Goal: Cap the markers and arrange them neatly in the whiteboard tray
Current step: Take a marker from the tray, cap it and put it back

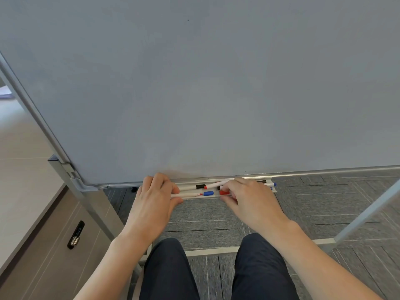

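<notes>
Nearest the viewer, the person's legs (168,271) stand over grey carpet (205,230). Beyond them both hands reach to the whiteboard tray (194,198), which runs left to right under the whiteboard (194,83). The left hand (155,198) has its fingers (167,186) curled round the barrel of an uncapped red marker (186,194); the marker's long axis lies along the tray, its bare red tip pointing right. Just past that tip lies a loose blue cap (208,193), then a red cap (224,192) touching the right hand (249,198), whose fingertips appear to pinch it, though the grip is partly hidden. Tip and red cap thus face each other along one line, the blue cap between them; the right hand is nearer the cap. Farther back, a second red-ended marker (216,184) lies slantwise across the tray beside a black cap (200,186), with blue-ended markers (273,184) at the right end. Judged stage: capping just begun.
</notes>
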Demonstrator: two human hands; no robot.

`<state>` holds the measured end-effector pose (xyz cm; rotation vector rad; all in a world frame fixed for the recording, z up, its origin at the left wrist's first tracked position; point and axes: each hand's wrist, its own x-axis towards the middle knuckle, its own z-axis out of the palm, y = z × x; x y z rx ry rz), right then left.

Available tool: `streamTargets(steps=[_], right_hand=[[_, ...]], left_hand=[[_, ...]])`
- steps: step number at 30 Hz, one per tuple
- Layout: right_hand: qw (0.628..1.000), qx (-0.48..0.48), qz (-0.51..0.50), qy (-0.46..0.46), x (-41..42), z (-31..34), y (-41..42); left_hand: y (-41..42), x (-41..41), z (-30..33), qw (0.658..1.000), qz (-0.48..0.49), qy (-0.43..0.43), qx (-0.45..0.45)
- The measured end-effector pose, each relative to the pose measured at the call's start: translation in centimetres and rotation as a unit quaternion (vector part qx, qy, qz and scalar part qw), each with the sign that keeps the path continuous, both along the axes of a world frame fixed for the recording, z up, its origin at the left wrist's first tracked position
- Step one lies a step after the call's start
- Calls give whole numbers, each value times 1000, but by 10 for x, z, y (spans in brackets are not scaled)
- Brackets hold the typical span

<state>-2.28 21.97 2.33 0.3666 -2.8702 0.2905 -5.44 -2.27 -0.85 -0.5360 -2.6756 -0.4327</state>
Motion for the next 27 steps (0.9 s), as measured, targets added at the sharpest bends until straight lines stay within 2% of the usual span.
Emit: streamTargets(steps=[4, 11, 27], right_hand=[[1000, 18, 5, -4, -2, 1, -4], [1000, 28, 2, -11, -3, -1, -8], [1000, 12, -8, -20, -4, 2, -8]], left_hand=[[0, 0, 1, 999, 8, 14, -33], [3, 1, 1, 999, 15, 6, -40], [5, 6, 7, 999, 7, -28, 13]])
